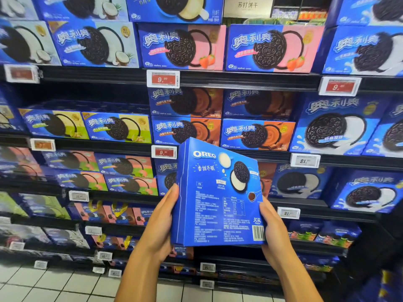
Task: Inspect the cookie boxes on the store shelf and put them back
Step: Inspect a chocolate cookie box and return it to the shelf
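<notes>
Stocked dark store shelves (239, 80) fill the background. Before them, the left hand (162, 223) and right hand (273, 232) grip the sides of a blue rectangular cardboard cookie box (218, 197), upright, long axis vertical, tilted slightly, printed back facing the camera.

The store shelf (239, 79) runs in dark tiers from the top edge down to the tiled floor (54, 284). On the upper tier stand coconut boxes (93, 45) at the left and strawberry boxes (183, 47) toward the middle. The tier below carries green-cream boxes (117, 127) at its left, chocolate boxes (257, 134) stacked two high in the middle, and a large white-cream box (335, 125) toward the right edge. Price tags (163, 79) clip to the front edges.
</notes>
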Demonstrator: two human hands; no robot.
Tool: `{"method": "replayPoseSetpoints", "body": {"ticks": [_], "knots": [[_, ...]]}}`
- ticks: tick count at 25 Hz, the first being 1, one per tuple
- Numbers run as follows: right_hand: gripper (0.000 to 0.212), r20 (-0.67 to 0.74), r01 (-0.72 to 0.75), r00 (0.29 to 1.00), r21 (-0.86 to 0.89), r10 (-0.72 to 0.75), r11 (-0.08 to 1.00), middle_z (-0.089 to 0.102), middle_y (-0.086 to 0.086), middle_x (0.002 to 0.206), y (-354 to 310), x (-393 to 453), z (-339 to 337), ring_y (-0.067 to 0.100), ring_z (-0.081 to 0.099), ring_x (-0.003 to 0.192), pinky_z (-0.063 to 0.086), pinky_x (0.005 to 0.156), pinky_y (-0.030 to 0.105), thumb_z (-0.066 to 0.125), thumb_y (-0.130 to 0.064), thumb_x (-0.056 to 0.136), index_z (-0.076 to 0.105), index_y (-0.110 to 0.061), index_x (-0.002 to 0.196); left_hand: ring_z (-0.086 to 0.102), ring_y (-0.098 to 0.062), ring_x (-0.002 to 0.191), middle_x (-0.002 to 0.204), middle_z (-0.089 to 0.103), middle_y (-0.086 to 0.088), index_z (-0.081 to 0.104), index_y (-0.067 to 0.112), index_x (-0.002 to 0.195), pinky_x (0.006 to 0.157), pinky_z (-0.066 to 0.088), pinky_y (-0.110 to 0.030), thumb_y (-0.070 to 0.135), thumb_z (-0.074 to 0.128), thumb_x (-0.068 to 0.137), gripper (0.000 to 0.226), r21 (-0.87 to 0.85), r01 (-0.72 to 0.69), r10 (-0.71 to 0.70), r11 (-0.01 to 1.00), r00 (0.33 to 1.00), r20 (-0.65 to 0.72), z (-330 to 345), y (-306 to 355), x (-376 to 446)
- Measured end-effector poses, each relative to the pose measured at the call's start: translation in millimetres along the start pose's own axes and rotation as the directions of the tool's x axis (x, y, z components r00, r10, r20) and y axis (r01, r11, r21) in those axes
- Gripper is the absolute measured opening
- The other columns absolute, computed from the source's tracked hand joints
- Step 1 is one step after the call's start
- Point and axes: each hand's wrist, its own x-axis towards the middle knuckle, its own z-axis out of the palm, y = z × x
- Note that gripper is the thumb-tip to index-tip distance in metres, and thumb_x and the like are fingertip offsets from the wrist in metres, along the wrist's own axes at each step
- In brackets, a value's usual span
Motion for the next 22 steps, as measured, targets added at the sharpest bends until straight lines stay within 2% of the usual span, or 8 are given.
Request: {"method": "replayPoseSetpoints", "body": {"ticks": [4,7,10,12,17,22], "knots": [[0.04,-0.025,0.106,0.994,-0.02,-0.106,0.994,0.076,0.002,0.115,-19,0,2,0.023,0.075,0.099,0.062,0.066,0.033,0.052,-0.043,0.095,0.057,-0.035,0.134,0.069,-0.03,0.109,0.119,0.071,-0.011,0.065,0.023,0.124,0.076,0.061,-0.042,0.054,0.054,0.088,0.049,0.052,-0.055,0.057,0.997,0.997,-0.046,-5,4,15],[0.047,-0.021,0.198,0.98,-0.066,-0.2,0.978,0.075,-0.002,0.117,-36,-1,6,0.019,0.075,0.099,0.062,0.066,0.03,0.053,-0.045,0.093,0.053,-0.036,0.14,0.071,-0.028,0.105,0.115,0.073,-0.008,0.073,0.029,0.11,0.077,0.062,-0.04,0.045,0.056,0.089,0.031,0.103,-0.106,0.113,0.989,0.992,-0.06,-7,8,30],[0.053,-0.023,0.263,0.963,-0.106,-0.267,0.959,0.073,-0.008,0.121,-45,-5,13,0.016,0.075,0.099,0.062,0.066,0.028,0.053,-0.048,0.091,0.049,-0.04,0.143,0.074,-0.025,0.096,0.107,0.075,-0.006,0.076,0.033,0.096,0.067,0.062,-0.038,0.04,0.058,0.089,0.021,0.051,-0.069,0.074,0.996,0.993,-0.089,-7,6,41],[0.053,-0.023,0.29,0.956,-0.108,-0.294,0.951,0.072,-0.011,0.123,-46,-7,14,0.016,0.074,0.101,0.062,0.067,0.028,0.054,-0.046,0.091,0.048,-0.041,0.144,0.075,-0.023,0.093,0.103,0.076,-0.004,0.076,0.035,0.094,0.063,0.061,-0.037,0.039,0.059,0.09,0.018,0.024,-0.068,0.07,0.997,0.993,-0.093,-8,3,44],[0.054,-0.039,0.291,0.954,-0.104,-0.297,0.951,0.074,-0.01,0.119,-46,-8,10,0.016,0.074,0.101,0.062,0.067,0.028,0.053,-0.045,0.092,0.046,-0.04,0.145,0.073,-0.026,0.099,0.11,0.074,-0.006,0.074,0.031,0.103,0.069,0.062,-0.04,0.044,0.063,0.086,0.024,0.043,-0.099,0.102,0.994,0.991,-0.087,-7,3,46],[0.049,-0.04,0.268,0.962,-0.045,-0.27,0.962,0.07,-0.004,0.129,-46,-2,6,0.018,0.071,0.111,0.063,0.076,0.033,0.049,-0.044,0.095,0.048,-0.039,0.145,0.07,-0.025,0.107,0.12,0.071,-0.006,0.069,0.027,0.116,0.076,0.061,-0.04,0.041,0.058,0.093,0.029,0.08,-0.146,0.149,0.986,0.988,-0.036,-2,16,45]]}}
